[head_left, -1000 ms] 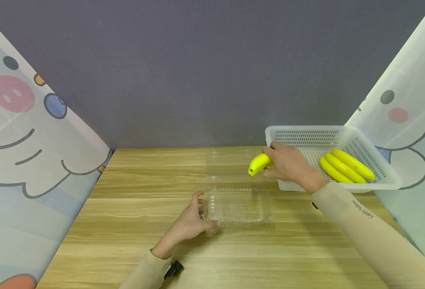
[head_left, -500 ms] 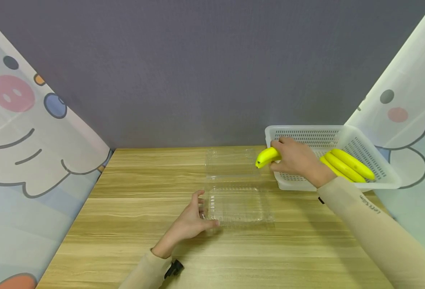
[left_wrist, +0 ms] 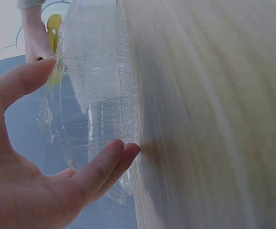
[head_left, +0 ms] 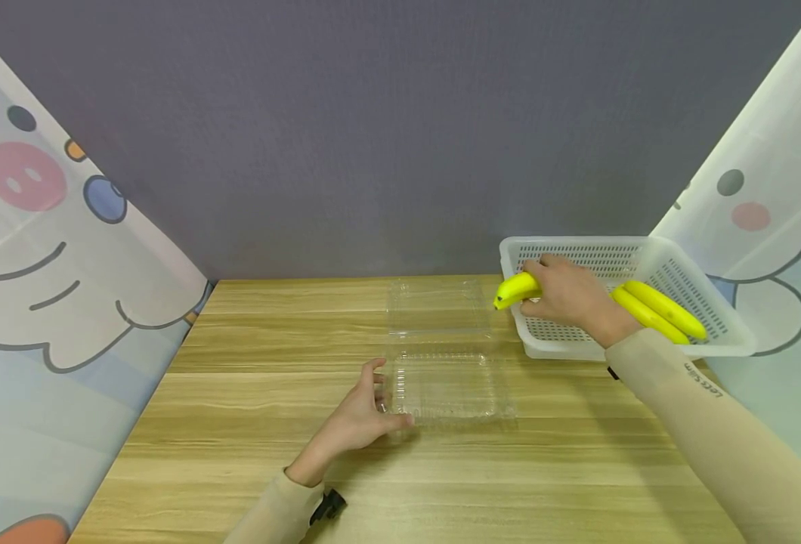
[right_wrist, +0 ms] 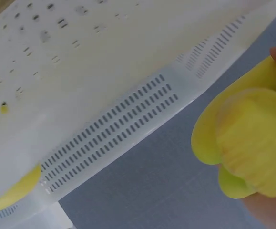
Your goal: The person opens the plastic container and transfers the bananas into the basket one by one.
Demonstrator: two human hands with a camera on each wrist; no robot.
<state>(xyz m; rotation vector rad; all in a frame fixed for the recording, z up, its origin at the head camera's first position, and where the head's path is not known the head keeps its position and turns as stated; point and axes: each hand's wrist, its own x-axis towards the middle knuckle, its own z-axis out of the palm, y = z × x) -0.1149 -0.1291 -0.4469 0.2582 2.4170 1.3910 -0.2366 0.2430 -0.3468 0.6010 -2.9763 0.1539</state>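
Head view: the right hand point(head_left: 570, 296) grips a banana point(head_left: 516, 289) over the white basket point(head_left: 734, 344)'s left rim; the left hand point(head_left: 363, 415) rests spread on the clear clamshell box point(head_left: 451, 385) on the desk point(head_left: 237, 423). Left wrist view shows fingertips point(left_wrist: 123, 152) touching the box. Right wrist view shows the banana's cut end.

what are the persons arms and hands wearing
Both arms wear long, close-fitting beige sleeves down to the wrist. The right sleeve has small dark lettering along the forearm. The left sleeve has a small black device at its cuff. Left hand and right hand are bare.
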